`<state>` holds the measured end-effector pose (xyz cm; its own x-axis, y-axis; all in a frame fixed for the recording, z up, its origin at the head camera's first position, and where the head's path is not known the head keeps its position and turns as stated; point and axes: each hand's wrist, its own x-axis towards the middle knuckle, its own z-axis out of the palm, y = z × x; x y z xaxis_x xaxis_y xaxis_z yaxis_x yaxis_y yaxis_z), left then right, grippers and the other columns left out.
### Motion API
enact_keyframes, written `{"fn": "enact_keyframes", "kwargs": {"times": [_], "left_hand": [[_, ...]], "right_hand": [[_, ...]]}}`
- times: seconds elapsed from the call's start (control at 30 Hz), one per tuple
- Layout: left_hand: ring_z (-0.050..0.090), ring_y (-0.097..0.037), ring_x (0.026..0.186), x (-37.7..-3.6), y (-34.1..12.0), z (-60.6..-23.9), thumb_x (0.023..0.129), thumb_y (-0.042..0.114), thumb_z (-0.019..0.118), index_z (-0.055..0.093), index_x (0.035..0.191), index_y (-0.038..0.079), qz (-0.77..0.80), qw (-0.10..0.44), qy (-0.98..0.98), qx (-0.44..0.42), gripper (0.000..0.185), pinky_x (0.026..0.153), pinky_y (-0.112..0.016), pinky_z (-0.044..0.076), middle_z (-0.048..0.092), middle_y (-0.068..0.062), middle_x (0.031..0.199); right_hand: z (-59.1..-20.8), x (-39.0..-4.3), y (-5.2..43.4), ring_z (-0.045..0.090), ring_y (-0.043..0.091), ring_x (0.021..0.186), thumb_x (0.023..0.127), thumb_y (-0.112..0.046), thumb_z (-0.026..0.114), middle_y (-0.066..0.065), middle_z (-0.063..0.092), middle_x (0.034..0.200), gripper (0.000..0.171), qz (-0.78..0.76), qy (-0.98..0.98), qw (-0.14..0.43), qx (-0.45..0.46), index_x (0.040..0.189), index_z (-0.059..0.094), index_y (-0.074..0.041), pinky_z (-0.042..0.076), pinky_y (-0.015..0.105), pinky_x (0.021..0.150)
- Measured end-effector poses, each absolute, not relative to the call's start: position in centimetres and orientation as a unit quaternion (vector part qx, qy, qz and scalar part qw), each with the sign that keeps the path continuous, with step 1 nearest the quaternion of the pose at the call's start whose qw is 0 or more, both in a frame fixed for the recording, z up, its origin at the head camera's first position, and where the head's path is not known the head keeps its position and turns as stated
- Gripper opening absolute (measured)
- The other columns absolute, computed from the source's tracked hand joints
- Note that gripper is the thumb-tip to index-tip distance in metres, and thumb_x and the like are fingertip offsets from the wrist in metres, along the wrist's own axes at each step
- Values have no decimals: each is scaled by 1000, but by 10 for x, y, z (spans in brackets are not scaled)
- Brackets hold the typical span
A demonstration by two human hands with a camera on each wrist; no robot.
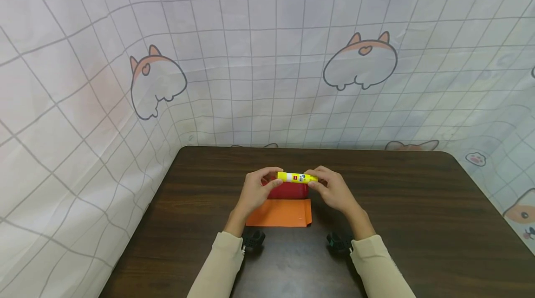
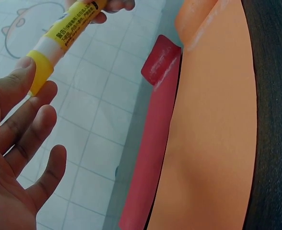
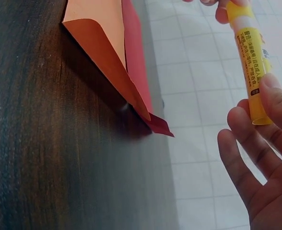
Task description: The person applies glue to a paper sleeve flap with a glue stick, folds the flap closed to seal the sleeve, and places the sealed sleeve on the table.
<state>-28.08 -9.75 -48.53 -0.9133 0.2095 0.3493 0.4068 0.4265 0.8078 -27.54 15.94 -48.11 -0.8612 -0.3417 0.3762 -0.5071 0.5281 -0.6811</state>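
Right now I hold the glue stick (image 1: 297,178) sideways mid-frame, above the red paper (image 1: 288,190). My left hand (image 1: 256,190) pinches one end, my right hand (image 1: 332,189) the other.

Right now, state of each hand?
Left hand: pinches the capped end of the glue stick.
Right hand: grips the glue stick's other end.

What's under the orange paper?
A red paper pokes out from beneath the orange paper's far edge, both lying on the dark table. How far the red sheet reaches underneath is covered.
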Motion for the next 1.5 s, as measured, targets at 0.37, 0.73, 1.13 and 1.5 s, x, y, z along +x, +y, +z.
{"fn": "enact_keyframes", "kwargs": {"times": [0.37,0.73,1.13,1.5], "left_hand": [[62,-14,86,-281,-98,-486,92,21,76,75,120,15,-506,100,-836,-185,28,80,-29,53,75,0,100],[62,-14,86,-282,-98,-487,92,21,76,75,119,17,-511,96,-835,-181,27,81,-29,53,75,1,100],[62,-13,86,-282,-100,-487,92,20,76,75,118,18,-509,99,-836,-181,27,79,-28,53,75,1,99],[62,-13,86,-281,-101,-486,91,19,77,75,118,18,-512,99,-835,-176,27,80,-28,53,75,1,99]], "right_hand": [[-478,-274,159,57,16,83,96,-9,70,5,69,109,28,417,-871,99,240,124,73,-9,53,28,74],[-479,-275,160,59,15,83,96,-9,70,4,69,109,28,413,-874,99,237,123,73,-9,53,28,75],[-480,-276,160,58,15,84,96,-11,70,4,69,111,30,406,-878,100,235,125,72,-9,53,28,75],[-480,-275,161,56,15,82,95,-11,71,6,70,111,31,406,-877,101,236,126,72,-7,51,27,73]]}}
